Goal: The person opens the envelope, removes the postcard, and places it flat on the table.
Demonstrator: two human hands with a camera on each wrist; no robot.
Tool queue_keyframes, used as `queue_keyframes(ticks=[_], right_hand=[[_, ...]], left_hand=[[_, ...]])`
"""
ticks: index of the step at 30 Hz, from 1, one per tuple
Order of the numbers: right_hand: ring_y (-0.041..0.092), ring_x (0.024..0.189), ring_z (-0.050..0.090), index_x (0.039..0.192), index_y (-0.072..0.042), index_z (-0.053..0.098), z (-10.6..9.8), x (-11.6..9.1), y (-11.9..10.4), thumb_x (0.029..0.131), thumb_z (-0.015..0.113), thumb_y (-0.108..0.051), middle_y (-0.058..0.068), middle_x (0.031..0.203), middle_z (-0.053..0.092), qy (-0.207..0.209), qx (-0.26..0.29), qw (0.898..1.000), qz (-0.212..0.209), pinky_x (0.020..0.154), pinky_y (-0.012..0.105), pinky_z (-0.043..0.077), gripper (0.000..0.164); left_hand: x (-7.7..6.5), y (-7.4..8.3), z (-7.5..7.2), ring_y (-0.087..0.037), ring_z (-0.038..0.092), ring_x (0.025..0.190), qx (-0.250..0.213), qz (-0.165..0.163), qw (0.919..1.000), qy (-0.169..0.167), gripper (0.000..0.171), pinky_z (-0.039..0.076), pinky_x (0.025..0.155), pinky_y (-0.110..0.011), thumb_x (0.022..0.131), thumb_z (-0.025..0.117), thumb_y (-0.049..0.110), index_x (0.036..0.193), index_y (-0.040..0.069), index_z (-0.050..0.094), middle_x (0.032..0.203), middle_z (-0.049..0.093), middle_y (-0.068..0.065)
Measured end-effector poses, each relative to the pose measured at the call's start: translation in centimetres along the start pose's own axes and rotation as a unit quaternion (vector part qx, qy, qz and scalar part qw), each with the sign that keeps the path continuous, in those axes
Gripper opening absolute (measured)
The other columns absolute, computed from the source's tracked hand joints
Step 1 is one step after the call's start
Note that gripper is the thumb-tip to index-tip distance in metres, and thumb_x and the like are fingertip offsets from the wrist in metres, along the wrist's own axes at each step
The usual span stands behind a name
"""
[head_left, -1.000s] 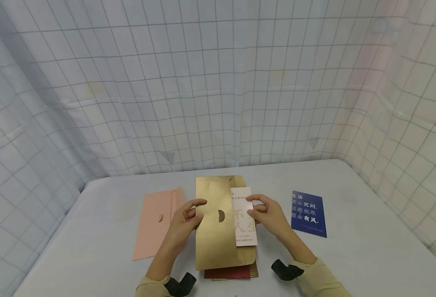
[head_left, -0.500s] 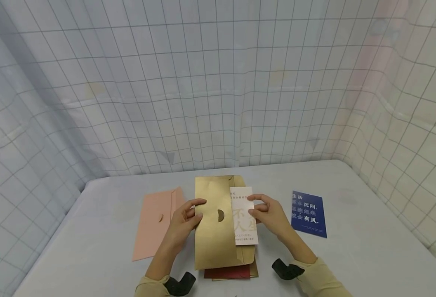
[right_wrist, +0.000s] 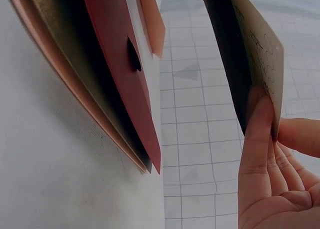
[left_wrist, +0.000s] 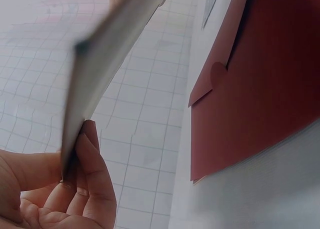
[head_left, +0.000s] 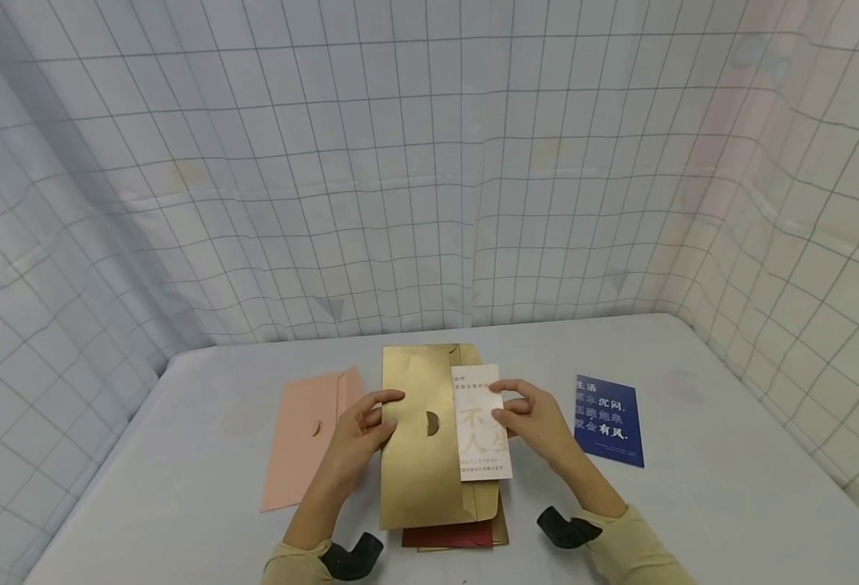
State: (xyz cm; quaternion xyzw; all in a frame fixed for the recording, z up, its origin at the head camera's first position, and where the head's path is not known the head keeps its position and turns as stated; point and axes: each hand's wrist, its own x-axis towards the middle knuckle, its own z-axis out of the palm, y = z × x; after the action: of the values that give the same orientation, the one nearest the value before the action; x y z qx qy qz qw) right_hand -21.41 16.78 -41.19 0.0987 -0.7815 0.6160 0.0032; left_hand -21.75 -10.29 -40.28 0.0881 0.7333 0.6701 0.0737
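Note:
My left hand (head_left: 356, 439) pinches the left edge of a gold envelope (head_left: 410, 471), thumb in front. The envelope is held up over the table, its half-round cut-out facing me. My right hand (head_left: 535, 416) pinches the right edge of a white card (head_left: 479, 418) with pale gold printed characters. The card stands upright at the envelope's right side, its left edge meeting the gold flap. In the right wrist view, thumb and fingers hold the card (right_wrist: 272, 59), which has handwriting on its back, beside the dark envelope. Seen edge-on in the left wrist view is the envelope (left_wrist: 100, 64).
Under the gold envelope lies a stack with a red envelope (head_left: 447, 537) on top, gold edges showing below it. A pink envelope (head_left: 305, 447) lies to the left, a blue printed card (head_left: 608, 421) to the right. Gridded curtains (head_left: 429, 203) surround the white table (head_left: 180, 471).
The white card has slid a little to the right out of the gold envelope, so more of its print shows. The envelope has shifted slightly left with my left hand.

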Motion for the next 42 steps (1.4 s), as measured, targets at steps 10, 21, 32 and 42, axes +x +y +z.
queue_keyframes(ticks=[10,21,32,42], right_hand=[[0.006,0.068,0.063,0.125,-0.001,0.053,-0.23,0.04,-0.32,0.088,0.062,-0.008,0.019,0.087,0.07,0.003,-0.001,1.0,0.018,0.067,0.024,0.055,0.039],[0.009,0.07,0.064,0.123,-0.004,0.055,-0.35,0.12,-0.43,0.088,0.061,-0.006,0.019,0.09,0.071,0.019,-0.012,0.999,0.032,0.067,0.025,0.055,0.036],[0.009,0.07,0.065,0.124,-0.002,0.054,-0.53,-0.02,-0.69,0.087,0.062,-0.007,0.023,0.094,0.07,0.023,-0.007,0.999,0.03,0.067,0.023,0.054,0.037],[0.008,0.07,0.065,0.124,-0.001,0.053,-0.8,0.0,-0.65,0.087,0.062,-0.006,0.025,0.094,0.069,0.021,0.002,1.0,0.021,0.067,0.024,0.055,0.038]], left_hand=[[0.07,0.12,-0.09,-0.006,0.056,0.07,0.0,-0.005,1.0,0.007,0.038,0.044,0.063,-0.019,0.092,0.049,-0.006,0.128,0.007,0.052,0.099,0.065,-0.009],[0.13,0.12,-0.18,-0.007,0.049,0.064,0.005,-0.004,0.9997,0.022,0.037,0.04,0.06,-0.019,0.091,0.049,-0.007,0.126,0.007,0.054,0.07,0.046,0.002],[0.11,0.02,-0.32,-0.007,0.064,0.083,0.004,-0.007,0.9994,0.033,0.039,0.05,0.07,-0.021,0.091,0.049,-0.007,0.126,0.008,0.054,0.121,0.061,-0.023],[0.07,0.07,-0.42,-0.008,0.065,0.09,0.013,-0.007,0.9991,0.04,0.039,0.05,0.074,-0.02,0.091,0.049,-0.007,0.126,0.009,0.055,0.122,0.061,-0.022]])
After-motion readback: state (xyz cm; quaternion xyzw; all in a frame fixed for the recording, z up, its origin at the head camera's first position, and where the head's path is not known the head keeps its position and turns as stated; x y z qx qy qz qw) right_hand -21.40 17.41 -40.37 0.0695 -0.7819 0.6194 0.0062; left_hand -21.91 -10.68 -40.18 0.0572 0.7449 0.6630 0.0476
